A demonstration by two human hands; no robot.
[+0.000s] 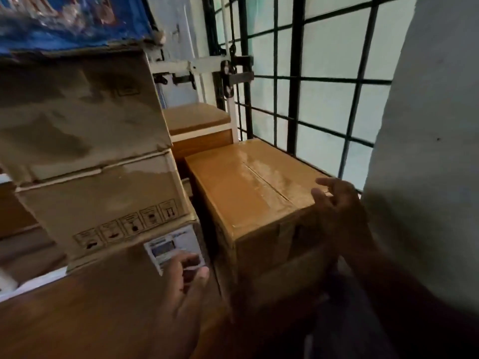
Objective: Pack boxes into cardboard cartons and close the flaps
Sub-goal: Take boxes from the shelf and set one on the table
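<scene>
Right hand [337, 211] open, fingers loosely spread at the near right corner of a taped, closed brown carton [254, 187]; left hand [186, 278] open, holding nothing, fingers against a white label [173, 244] with unreadable print. Handling pictograms [129, 225] on stacked cartons [85, 141] to the left. Black window grille [295, 81] just behind.

barred window [318, 81] | white wall [425, 112] right | dim daylight

The single head-worn camera looked forward and down from close range, tilted, at a taped carton [248, 187] beside stacked cartons [85, 151], facing a barred window [311, 81].
</scene>
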